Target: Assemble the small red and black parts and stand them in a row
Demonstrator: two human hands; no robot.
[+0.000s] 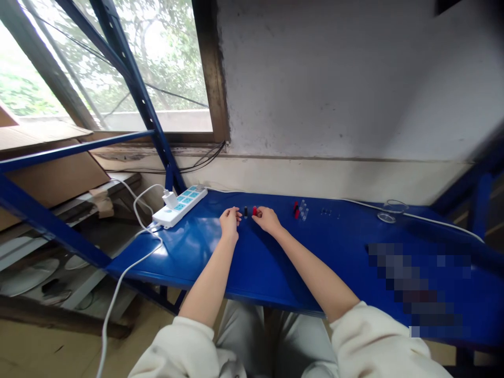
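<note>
My right hand (268,220) pinches a small red cylinder (254,210), perhaps a cap or a tube top, just above or on the blue table. A short upright black cylinder (246,211), paler at its foot, stands between my two hands. Left of it is my left hand (230,222), its fingers curled together; what they hold, if anything, is too small to make out. Further right lie several small red and black pieces (296,210) beside a cluster of clear tubes (303,210). More tiny clear pieces (326,212) are scattered past them.
At the left of the blue table (271,268) lies a white power strip (181,206) with a plugged-in adapter and a white cable (129,268). A round clear dish (388,216) sits at the right, near a pixelated patch. Blue shelf posts (134,89) rise by the window.
</note>
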